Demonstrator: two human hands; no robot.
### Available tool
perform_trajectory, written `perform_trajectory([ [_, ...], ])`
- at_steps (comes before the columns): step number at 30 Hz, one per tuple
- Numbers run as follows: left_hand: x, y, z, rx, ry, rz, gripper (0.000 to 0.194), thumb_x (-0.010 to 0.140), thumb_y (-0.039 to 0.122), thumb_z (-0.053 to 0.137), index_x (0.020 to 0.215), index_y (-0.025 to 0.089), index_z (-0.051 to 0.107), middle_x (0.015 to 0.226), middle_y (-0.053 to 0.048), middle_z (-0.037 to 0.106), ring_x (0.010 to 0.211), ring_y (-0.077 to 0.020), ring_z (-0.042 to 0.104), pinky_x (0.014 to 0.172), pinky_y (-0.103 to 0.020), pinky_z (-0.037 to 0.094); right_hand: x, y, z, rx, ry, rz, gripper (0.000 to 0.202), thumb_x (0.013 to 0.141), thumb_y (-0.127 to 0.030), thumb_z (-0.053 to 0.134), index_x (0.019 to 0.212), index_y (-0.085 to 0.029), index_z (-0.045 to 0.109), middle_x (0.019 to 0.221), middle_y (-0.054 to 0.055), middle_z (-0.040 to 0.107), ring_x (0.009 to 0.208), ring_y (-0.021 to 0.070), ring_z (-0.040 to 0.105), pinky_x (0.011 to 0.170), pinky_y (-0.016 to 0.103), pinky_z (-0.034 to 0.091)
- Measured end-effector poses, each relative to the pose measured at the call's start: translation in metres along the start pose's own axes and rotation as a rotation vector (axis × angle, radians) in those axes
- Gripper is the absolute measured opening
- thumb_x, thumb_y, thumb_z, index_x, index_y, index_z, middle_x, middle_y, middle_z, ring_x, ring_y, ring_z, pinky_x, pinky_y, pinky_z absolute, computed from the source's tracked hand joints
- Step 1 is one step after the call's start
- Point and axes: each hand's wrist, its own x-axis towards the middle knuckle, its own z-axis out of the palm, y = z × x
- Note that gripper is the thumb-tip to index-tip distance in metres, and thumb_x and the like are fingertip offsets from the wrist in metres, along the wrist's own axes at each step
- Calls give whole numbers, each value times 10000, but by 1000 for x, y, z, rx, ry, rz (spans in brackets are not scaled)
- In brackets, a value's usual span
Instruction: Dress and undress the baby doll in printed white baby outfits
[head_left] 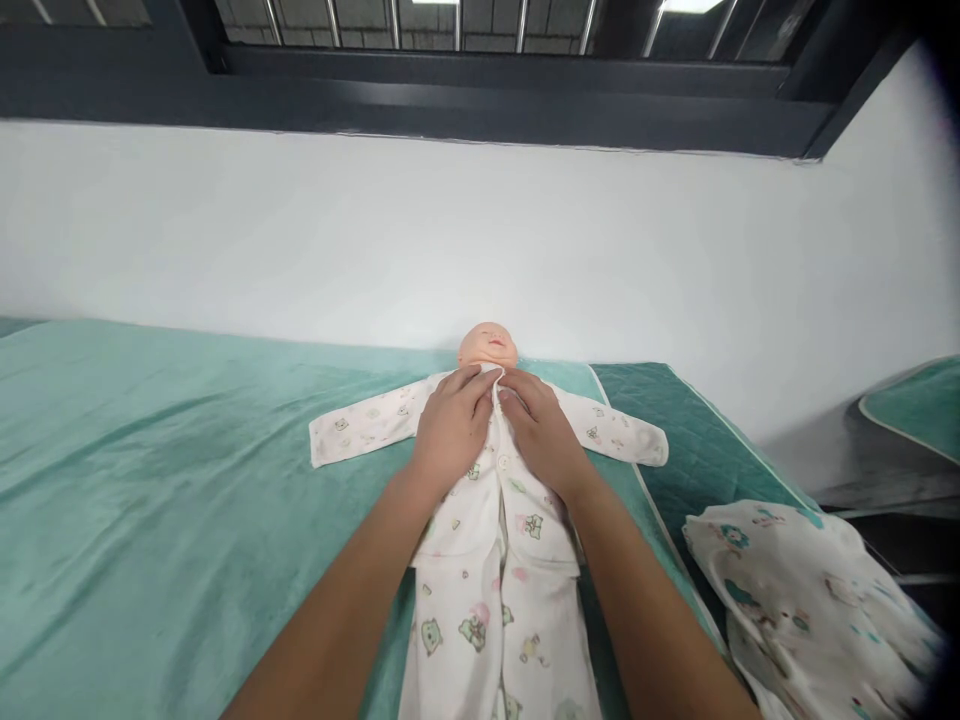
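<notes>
A baby doll point(489, 342) lies face up, its head close to the wall. It wears a white long-sleeved baby jacket point(499, 520) printed with small green and pink animals, both sleeves spread out sideways. Matching white trousers point(480, 640) cover the legs. My left hand point(456, 420) rests on the doll's upper chest, its fingertips closed on the jacket's front edge just below the neck. From the other side, my right hand point(541, 425) holds the opposite front edge, fingers almost meeting the left ones. A button point(503, 462) shows below my hands. My thumbs are partly hidden.
The doll lies on a light green sheet point(187, 520), with a darker green quilted pad point(675, 430) to the right. A bundled white printed cloth point(810, 600) sits at the lower right. Behind are a white wall point(450, 230) and a dark window frame point(487, 95).
</notes>
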Motion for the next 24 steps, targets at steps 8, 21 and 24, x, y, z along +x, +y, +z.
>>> perform_trajectory([
  [8,-9,8,-7,-9,102,56,323,950,190,422,1150,209,676,1290,-69,624,1292,-226,491,1127,-419,391,-30,-11,-9,144,197,18,186,922,-261,509,1025,-255,663,1255,51,634,1222,210,550,1104,425,399],
  [21,-41,20,-15,-53,59,10,328,969,243,457,1234,243,651,1408,-46,564,1341,-216,448,1170,-433,341,-59,-14,-11,118,101,40,278,948,-314,536,1190,-322,672,1450,6,511,1382,216,408,1174,465,327],
  [24,-40,19,-13,-55,68,11,332,968,241,462,1242,245,649,1406,-45,563,1334,-212,453,1166,-423,343,-58,-14,-12,124,79,53,295,947,-316,541,1214,-326,667,1467,0,495,1395,214,387,1184,462,315],
])
